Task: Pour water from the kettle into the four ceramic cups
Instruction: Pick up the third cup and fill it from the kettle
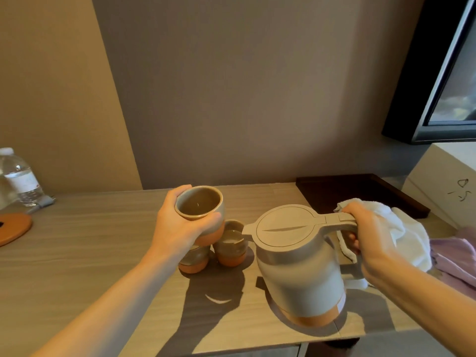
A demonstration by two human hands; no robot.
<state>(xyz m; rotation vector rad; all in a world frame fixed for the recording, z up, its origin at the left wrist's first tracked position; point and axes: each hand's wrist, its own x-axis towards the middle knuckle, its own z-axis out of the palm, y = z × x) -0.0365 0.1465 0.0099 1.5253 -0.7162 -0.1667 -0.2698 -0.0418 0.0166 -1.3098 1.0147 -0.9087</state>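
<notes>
left hand [177, 228] gripping cup [199, 206], right hand [371, 238] clasping kettle [298, 258] handle, wood-grain table [77, 253] (grey wall)

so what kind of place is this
Probably a hotel room: a wall-mounted TV above a wooden counter, with a kettle, matching ceramic cups and a sealed water bottle.

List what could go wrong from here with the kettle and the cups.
1. The left hand holds one cup lifted and tilted; it could spill if water is in it.
2. The right hand grips the kettle handle along with a white cloth, so the grip may slip.
3. The kettle's spout sits close over the cups on the table, which stand tightly together; a nudge could tip them.
</notes>
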